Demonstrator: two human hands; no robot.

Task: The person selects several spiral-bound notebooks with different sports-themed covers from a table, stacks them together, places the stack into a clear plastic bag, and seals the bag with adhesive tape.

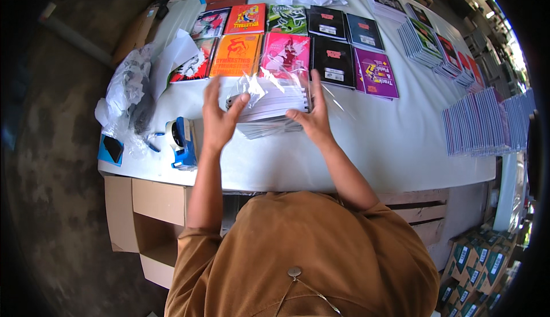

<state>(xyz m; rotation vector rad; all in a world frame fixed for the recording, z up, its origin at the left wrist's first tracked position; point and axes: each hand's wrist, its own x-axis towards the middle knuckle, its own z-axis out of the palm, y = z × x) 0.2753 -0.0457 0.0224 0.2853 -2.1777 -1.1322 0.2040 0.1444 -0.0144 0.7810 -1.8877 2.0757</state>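
A thick stack of spiral notebooks [269, 108], page edges toward me, stands on the table in front of me. Loose clear plastic wrap [289, 79] covers its top and flares out on the right, catching the light. On its left side is my left hand [220, 116], fingers spread and thumb pointing in over the stack. My right hand [315, 116] flanks the other side, fingers stretched upward and thumb at the near edge. Neither hand wraps round the stack; whether the fingertips press on the plastic I cannot tell.
Rows of colourful notebooks [235, 56] lie behind the stack. A blue tape dispenser [183, 145] and crumpled plastic [126, 93] are at the left. Notebook piles [475, 122] line the right side. An open cardboard box [157, 202] stands below the table's front edge.
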